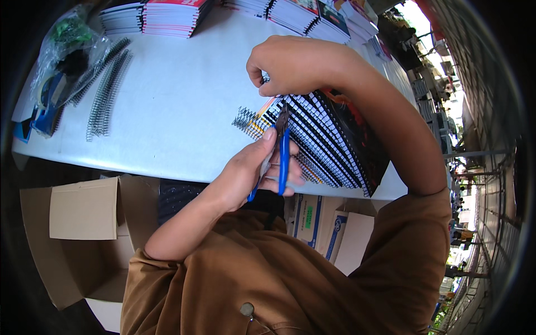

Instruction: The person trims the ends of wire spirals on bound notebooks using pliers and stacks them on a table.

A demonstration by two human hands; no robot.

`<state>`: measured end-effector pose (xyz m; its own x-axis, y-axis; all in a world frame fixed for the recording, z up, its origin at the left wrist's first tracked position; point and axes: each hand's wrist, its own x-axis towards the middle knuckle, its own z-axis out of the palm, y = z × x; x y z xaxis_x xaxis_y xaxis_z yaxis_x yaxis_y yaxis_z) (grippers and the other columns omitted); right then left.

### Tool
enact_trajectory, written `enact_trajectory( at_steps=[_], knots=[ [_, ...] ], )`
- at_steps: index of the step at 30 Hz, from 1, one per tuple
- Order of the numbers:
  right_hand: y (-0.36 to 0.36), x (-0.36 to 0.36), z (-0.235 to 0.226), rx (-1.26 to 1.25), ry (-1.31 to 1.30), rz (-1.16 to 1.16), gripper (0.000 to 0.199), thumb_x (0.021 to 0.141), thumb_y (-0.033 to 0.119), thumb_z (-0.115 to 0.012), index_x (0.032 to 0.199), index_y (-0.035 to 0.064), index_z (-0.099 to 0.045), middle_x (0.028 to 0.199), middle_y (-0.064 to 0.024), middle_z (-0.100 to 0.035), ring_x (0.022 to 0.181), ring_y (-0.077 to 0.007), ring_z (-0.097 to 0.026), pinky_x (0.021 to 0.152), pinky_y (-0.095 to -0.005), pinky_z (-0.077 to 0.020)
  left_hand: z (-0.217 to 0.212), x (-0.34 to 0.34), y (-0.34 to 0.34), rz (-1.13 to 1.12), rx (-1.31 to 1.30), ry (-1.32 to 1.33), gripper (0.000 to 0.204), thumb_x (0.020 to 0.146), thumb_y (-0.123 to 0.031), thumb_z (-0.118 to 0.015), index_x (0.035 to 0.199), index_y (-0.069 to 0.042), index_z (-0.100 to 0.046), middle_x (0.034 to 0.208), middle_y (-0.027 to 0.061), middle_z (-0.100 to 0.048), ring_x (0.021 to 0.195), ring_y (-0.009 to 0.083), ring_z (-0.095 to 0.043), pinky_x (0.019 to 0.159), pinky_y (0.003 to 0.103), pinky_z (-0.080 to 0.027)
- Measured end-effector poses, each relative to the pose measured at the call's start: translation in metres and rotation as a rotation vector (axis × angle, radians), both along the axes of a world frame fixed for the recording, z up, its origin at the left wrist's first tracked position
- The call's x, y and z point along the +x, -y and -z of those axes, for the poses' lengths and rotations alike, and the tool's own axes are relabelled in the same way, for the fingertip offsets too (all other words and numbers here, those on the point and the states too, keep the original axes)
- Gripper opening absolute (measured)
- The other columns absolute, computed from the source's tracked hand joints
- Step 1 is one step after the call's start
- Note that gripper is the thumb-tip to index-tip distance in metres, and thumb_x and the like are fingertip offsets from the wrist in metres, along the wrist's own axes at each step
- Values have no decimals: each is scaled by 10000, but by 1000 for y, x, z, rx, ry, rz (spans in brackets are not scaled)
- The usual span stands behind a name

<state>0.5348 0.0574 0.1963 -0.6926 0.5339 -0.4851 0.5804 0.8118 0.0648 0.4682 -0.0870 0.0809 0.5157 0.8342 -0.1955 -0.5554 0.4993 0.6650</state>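
Note:
My left hand (245, 167) is closed around blue-handled wire cutters (285, 156). Their dark jaws point up at the spine edges of a fanned stack of spiral-bound notebooks (335, 142), close below my right hand. My right hand (293, 64) is bent over the top of the stack, with finger and thumb curled together on the end of a dark spiral binding coil (264, 77). Loose coil ends (244, 118) stick out from the left side of the stack. Whether the cutter jaws touch a coil, I cannot tell.
Loose dark binding coils (109, 100) lie at the left of the white table (173, 111), beside a blue tape dispenser (50, 100) and a clear plastic bag (70, 36). Stacks of bound notebooks (167, 19) line the far edge. Open cardboard boxes (84, 209) stand below the near edge.

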Motion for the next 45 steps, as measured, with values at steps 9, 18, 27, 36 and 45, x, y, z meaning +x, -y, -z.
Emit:
enact_trajectory(
  at_steps=[9,18,27,36,45],
  knots=[
    [0,12,-1,-109,-218,-105,254,696,178,-690,866,-4,-638,699,-122,-592,639,-239,-584,590,-333,-451,33,-7,-16,269,75,766,600,946,-522,-240,1118,-1,-481,882,145,-585,861,285,-625,731,391,-525],
    [-6,15,-9,-231,-192,-45,274,723,227,-680,911,29,-654,860,-157,-633,831,-281,-613,730,-362,-477,-8,4,-6,-24,-20,87,565,952,-514,-251,1113,-23,-480,843,90,-566,822,236,-626,687,316,-520],
    [-3,24,1,-36,-343,-125,224,693,172,-670,844,10,-636,624,-110,-556,595,-239,-571,568,-328,-442,-19,9,3,-20,-48,92,559,951,-512,-236,1047,-17,-478,757,94,-532,652,229,-591,598,347,-526],
    [-2,25,-9,-69,-372,23,235,668,178,-691,806,-6,-641,663,-143,-597,638,-260,-599,613,-330,-472,-10,-2,7,87,67,206,584,938,-540,-225,1050,-25,-477,802,116,-560,693,268,-613,686,405,-527],
    [-2,23,-8,-28,-335,42,230,653,166,-695,791,-10,-643,705,-154,-615,679,-268,-610,646,-340,-477,-23,6,0,75,61,152,673,921,-569,-215,1202,-4,-449,1021,205,-593,1008,351,-584,857,450,-475]
  ],
)
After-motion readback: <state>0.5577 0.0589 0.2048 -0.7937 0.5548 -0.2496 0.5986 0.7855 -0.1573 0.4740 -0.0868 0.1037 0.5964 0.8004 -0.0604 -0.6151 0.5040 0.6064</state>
